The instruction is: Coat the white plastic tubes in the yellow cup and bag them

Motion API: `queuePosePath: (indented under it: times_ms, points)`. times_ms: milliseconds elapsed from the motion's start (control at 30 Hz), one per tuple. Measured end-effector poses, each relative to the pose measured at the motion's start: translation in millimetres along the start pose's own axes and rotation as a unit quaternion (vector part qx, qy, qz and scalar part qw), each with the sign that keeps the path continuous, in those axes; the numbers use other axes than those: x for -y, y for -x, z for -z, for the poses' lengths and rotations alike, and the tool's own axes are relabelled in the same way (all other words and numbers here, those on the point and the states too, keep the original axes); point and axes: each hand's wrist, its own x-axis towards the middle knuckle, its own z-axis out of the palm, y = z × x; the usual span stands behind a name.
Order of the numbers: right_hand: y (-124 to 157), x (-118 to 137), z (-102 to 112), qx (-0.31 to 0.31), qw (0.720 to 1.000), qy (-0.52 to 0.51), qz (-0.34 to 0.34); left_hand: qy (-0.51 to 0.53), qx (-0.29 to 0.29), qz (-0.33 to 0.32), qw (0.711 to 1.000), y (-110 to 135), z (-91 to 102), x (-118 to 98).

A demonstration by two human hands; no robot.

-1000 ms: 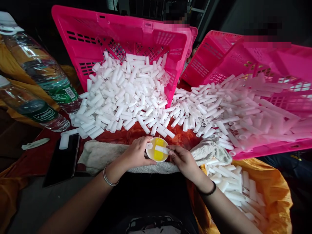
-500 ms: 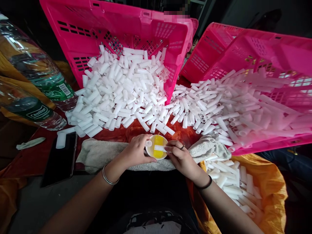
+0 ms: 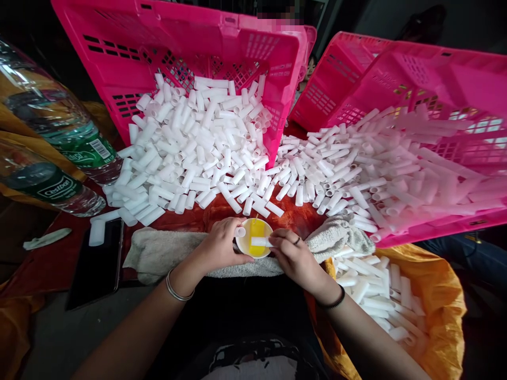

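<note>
My left hand (image 3: 224, 241) curls around the left side of a small white bowl (image 3: 242, 247), with the thumb along its near edge. Against the fingers of that same hand is a short white plastic tube (image 3: 240, 232), its open end facing me. Inside the bowl lies something yellow (image 3: 257, 229); whether it is liquid or solid I cannot tell. From the other side my right hand (image 3: 291, 253) pinches a second white tube (image 3: 260, 241), held level over the bowl. A grey towel (image 3: 162, 250) lies beneath and behind both hands.
Two tilted pink crates (image 3: 293, 68) (image 3: 428, 68) spill white tubes (image 3: 190, 142) onto the red tabletop (image 3: 206, 214). An orange sack (image 3: 451, 301) of longer-looking tubes stands at right. Left are water bottles (image 3: 51, 184) (image 3: 85, 150) and a dark phone (image 3: 97, 269) with tubes on its corner.
The view has shifted slightly. My hands, the bowl and both tubes keep nearly the same places; the tube in my right hand seems turned a little.
</note>
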Motion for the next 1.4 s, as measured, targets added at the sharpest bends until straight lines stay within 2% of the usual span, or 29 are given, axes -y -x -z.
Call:
queuePosePath:
  times_ms: [67, 100, 200, 267, 333, 400, 533, 600, 667, 700, 733, 800, 833, 867, 1000, 1067, 1100, 1167, 1233, 1267, 1300, 1333, 1367, 1400]
  points:
    - [1.1, -0.8, 0.5, -0.024, 0.998, 0.012, 0.06, -0.009, -0.009, -0.02, 1.0, -0.9, 2.8, -0.3]
    - [0.8, 0.3, 0.8, -0.045, 0.997, -0.004, 0.057, -0.017, -0.021, -0.032, 0.999, -1.6, 4.8, -0.8]
    - [-3.6, 10.4, 3.2, -0.113, 0.987, -0.103, -0.054, -0.041, -0.048, -0.052, 0.997, -4.7, 14.0, -5.3]
    - [-8.8, 21.1, 7.1, -0.121, 0.97, -0.171, -0.126, -0.06, -0.033, -0.068, 0.995, -7.8, 22.2, -11.8]
    - [-14.8, 31.6, 12.6, -0.102, 0.958, -0.211, -0.165, -0.094, -0.013, -0.103, 0.99, -10.7, 30.8, -20.5]
    - [-20.7, 40.1, 18.4, -0.072, 0.953, -0.226, -0.187, -0.151, -0.018, -0.137, 0.979, -12.1, 37.9, -30.0]
    - [-29.1, 50.2, 25.1, 0.025, 0.955, -0.197, -0.222, -0.249, -0.001, -0.162, 0.955, -8.3, 43.5, -49.8]
    - [-30.4, 52.5, 26.8, 0.045, 0.97, -0.134, -0.199, -0.215, 0.025, -0.137, 0.967, -4.8, 43.5, -61.2]
    - [-29.4, 54.1, 29.1, 0.015, 0.992, -0.043, -0.115, -0.101, 0.063, -0.082, 0.989, -2.3, 43.8, -74.4]
    - [-28.1, 55.1, 30.4, -0.009, 0.998, 0.0, -0.059, -0.023, 0.1, -0.043, 0.994, -1.5, 44.2, -81.5]
    - [-26.3, 56.6, 31.7, -0.029, 0.999, 0.034, -0.003, 0.06, 0.148, 0.002, 0.987, -0.7, 44.5, -88.7]
    - [-21.7, 61.2, 33.9, -0.059, 0.994, 0.065, 0.073, 0.199, 0.234, 0.089, 0.947, 1.3, 43.4, -102.4]
    - [-18.8, 64.1, 34.6, -0.071, 0.992, 0.067, 0.08, 0.236, 0.252, 0.12, 0.931, 3.0, 41.3, -108.2]
    - [-15.5, 67.3, 35.0, -0.082, 0.992, 0.067, 0.068, 0.245, 0.249, 0.132, 0.928, 5.3, 38.0, -113.0]
    - [2.5, 78.3, 35.3, -0.121, 0.988, 0.077, -0.057, 0.118, 0.157, 0.047, 0.979, 15.7, 15.6, -122.8]
    - [11.7, 82.6, 36.6, -0.128, 0.983, 0.085, -0.1, 0.084, 0.155, 0.015, 0.984, 17.6, 6.3, -127.2]
    - [15.3, 85.0, 38.2, -0.13, 0.982, 0.091, -0.104, 0.099, 0.168, 0.019, 0.981, 17.3, 4.1, -130.8]
    - [20.2, 90.2, 45.1, -0.12, 0.985, 0.098, -0.072, 0.181, 0.228, 0.063, 0.955, 15.2, 5.9, -141.0]
    - [23.9, 93.8, 59.5, -0.073, 0.993, 0.09, 0.007, 0.264, 0.329, 0.129, 0.898, 13.6, 15.1, -150.2]
    - [26.8, 93.7, 70.3, -0.037, 0.994, 0.086, 0.05, 0.283, 0.377, 0.139, 0.871, 13.5, 21.5, -151.4]
    - [31.0, 91.8, 83.6, -0.008, 0.993, 0.092, 0.078, 0.281, 0.402, 0.127, 0.862, 13.6, 28.5, -148.6]
    - [36.8, 87.5, 98.7, 0.019, 0.991, 0.11, 0.08, 0.259, 0.395, 0.098, 0.876, 13.5, 35.6, -140.6]
    - [43.8, 80.8, 114.6, 0.045, 0.987, 0.142, 0.052, 0.222, 0.347, 0.056, 0.909, 12.6, 42.4, -127.1]
    - [51.0, 71.9, 130.1, 0.062, 0.98, 0.187, -0.002, 0.169, 0.251, 0.022, 0.953, 10.1, 48.8, -108.4]
